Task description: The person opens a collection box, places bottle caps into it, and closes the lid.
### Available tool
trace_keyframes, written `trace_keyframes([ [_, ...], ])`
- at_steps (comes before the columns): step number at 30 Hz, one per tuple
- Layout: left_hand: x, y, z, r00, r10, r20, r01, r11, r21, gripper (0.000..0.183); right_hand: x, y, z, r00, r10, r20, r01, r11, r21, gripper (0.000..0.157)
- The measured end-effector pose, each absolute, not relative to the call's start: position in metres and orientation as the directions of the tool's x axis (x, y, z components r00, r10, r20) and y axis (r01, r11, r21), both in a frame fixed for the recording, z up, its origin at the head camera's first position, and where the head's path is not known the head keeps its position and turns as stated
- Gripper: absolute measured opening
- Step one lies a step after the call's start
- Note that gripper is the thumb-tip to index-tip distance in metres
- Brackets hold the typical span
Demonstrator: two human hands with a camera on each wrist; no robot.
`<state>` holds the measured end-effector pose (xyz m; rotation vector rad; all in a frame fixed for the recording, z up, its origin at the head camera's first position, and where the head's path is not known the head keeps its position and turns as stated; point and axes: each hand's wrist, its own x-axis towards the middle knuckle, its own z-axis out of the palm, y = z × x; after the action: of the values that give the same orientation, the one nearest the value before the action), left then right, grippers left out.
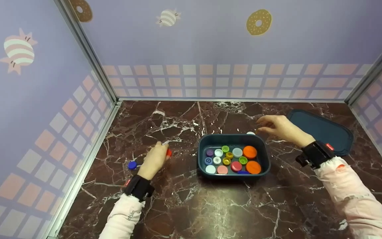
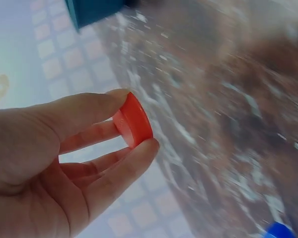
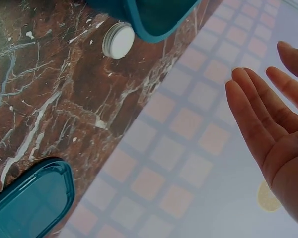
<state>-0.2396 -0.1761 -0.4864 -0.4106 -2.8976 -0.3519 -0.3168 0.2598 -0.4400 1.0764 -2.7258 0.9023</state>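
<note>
My left hand [image 1: 155, 158] pinches a red bottle cap [image 2: 134, 120] between thumb and fingertips, over the table left of the box. Close to that hand lies a blue cap [image 1: 132, 165]. At the middle stands a dark teal box [image 1: 201, 149] holding several caps in orange, green, yellow, white, purple and pink. My right hand [image 1: 279, 127], fingers loosely bent and holding nothing, hovers by the box's back right corner. A white cap with a silvery ridged side [image 3: 119, 40] lies behind that corner, partly hidden by the box in the head view.
The teal lid [image 1: 322, 131] lies flat at the back right, beyond my right wrist. Patterned walls [image 1: 191, 81] enclose the marble-look table [image 1: 177, 205] at the back and sides.
</note>
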Motion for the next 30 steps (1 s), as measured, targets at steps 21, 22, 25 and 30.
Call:
trace_keyframes([
  [21, -0.249, -0.074, -0.459, -0.855, 0.474, 0.212, 0.501, 0.861, 0.094, 0.025, -0.334, 0.272, -0.461, -0.805, -0.535, 0.258, -0.584, 0.638, -0.501, 0.023],
  [22, -0.250, -0.071, -0.461, -0.850, 0.485, 0.208, 0.508, 0.857, 0.080, 0.024, -0.335, 0.272, -0.462, -0.807, -0.531, 0.258, -0.582, 0.640, -0.502, 0.023],
  [25, -0.253, -0.062, -0.467, -0.834, 0.519, 0.190, 0.533, 0.845, 0.030, 0.024, -0.336, 0.272, -0.465, -0.817, -0.518, 0.254, -0.569, 0.650, -0.503, 0.023],
  [30, -0.259, -0.053, -0.477, -0.809, 0.565, 0.159, 0.564, 0.824, -0.059, 0.027, -0.338, 0.274, -0.469, -0.827, -0.510, 0.236, -0.552, 0.660, -0.509, 0.023],
])
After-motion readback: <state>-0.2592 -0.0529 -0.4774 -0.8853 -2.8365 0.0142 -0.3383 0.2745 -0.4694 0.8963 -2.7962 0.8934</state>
